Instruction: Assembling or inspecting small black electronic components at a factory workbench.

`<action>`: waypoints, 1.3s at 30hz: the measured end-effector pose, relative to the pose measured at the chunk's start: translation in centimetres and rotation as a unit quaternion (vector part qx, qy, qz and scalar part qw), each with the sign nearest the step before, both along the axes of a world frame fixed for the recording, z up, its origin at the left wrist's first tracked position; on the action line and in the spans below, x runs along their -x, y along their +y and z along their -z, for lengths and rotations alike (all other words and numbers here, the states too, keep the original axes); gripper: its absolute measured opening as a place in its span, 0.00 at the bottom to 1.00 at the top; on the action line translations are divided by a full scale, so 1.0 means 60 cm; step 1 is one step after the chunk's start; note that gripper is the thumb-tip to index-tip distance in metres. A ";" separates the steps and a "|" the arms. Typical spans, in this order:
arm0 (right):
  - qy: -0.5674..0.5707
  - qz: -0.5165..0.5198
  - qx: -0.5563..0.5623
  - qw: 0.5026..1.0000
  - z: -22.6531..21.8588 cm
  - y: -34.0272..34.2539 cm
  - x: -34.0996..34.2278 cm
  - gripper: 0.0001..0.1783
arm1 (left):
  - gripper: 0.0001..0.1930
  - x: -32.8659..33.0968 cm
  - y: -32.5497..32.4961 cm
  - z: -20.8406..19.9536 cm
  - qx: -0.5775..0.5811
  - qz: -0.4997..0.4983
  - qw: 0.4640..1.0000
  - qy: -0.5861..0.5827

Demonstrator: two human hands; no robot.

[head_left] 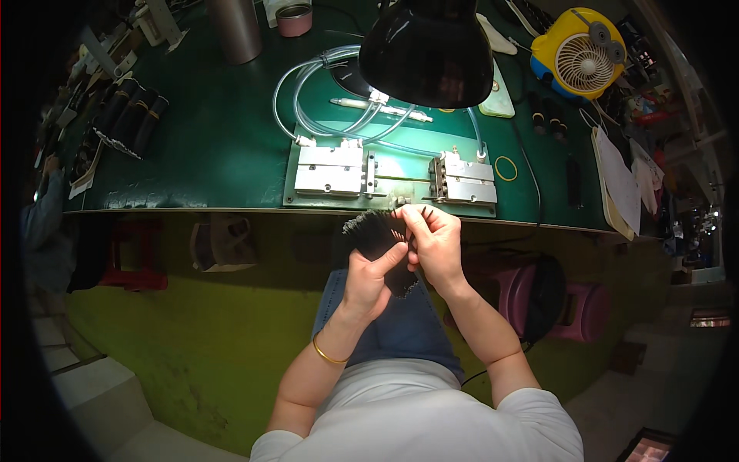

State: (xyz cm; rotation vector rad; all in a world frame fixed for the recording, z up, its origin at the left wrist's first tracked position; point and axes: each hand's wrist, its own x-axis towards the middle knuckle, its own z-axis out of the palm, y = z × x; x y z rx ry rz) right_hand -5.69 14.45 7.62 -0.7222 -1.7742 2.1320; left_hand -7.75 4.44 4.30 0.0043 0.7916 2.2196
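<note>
My left hand (368, 283), with a gold bangle at its wrist, grips a bundle of thin black strands (371, 232) just in front of the table edge. The strands look like cut wires and fan out at the upper left. Some coppery spots show near my left thumb. At the bundle's right side, my right hand (437, 245) has its thumb and forefinger pinched together on a few dark strand ends; how many is too small to tell. Beyond my hands lies a metal fixture (400, 190) with two silver pneumatic blocks, the left one (331, 171) and the right one (466, 181).
A black lamp (427, 58) hangs low over the fixture. Clear tubing (296, 100) loops behind it, near a white pen (381, 108). Black bundles (131, 115) lie at left. A yellow fan (585, 58), a rubber band (506, 168) and papers (616, 181) are at right.
</note>
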 end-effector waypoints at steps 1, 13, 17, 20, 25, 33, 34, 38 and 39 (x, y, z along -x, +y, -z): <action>0.000 0.003 0.001 1.000 0.001 0.000 0.000 0.12 | 0.06 0.000 0.000 0.001 -0.006 -0.001 1.000 -0.002; -0.010 0.012 -0.011 1.000 0.007 0.004 0.003 0.12 | 0.06 0.003 0.003 -0.004 -0.003 0.004 1.000 -0.009; -0.002 -0.011 -0.024 1.000 0.005 0.005 -0.002 0.12 | 0.05 0.004 0.001 -0.007 0.005 0.007 1.000 -0.004; 0.011 -0.014 -0.019 1.000 -0.006 -0.002 -0.002 0.12 | 0.06 0.004 -0.002 0.001 -0.017 0.011 1.000 0.006; -0.001 0.005 -0.024 1.000 0.002 -0.002 0.000 0.12 | 0.06 0.002 0.000 0.005 -0.012 -0.003 1.000 -0.012; 0.000 0.014 -0.003 1.000 0.003 0.003 0.003 0.13 | 0.06 0.004 0.004 0.006 -0.012 -0.001 1.000 -0.021; 0.000 0.014 -0.003 1.000 0.004 0.003 0.003 0.13 | 0.06 0.004 0.003 0.004 -0.011 0.002 1.000 -0.023; -0.009 0.016 -0.017 1.000 0.007 0.004 0.002 0.13 | 0.06 0.005 0.002 -0.003 -0.006 0.010 0.999 -0.037; -0.005 0.010 -0.016 1.000 0.008 0.004 0.001 0.13 | 0.06 0.005 0.001 -0.004 -0.004 0.013 0.999 -0.044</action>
